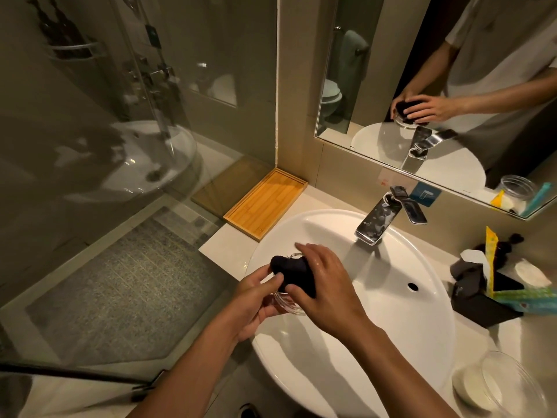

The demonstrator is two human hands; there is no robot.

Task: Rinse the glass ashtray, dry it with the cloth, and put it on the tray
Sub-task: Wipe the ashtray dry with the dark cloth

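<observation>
Glass ashtray, clear and round (284,301), held above the near-left rim of the white oval basin (391,327), so drips likely fall inside. Left hand (256,300) grasps its edge to steady it; right hand (322,285) pinches the dark crumpled cloth (294,271) into its bowl. Far left, the rectangular bamboo tray (266,203) waits.

Both forearms are bare to the elbow, with no watch or rings showing. In the mirror, the person wears a pale short-sleeved shirt.
</observation>
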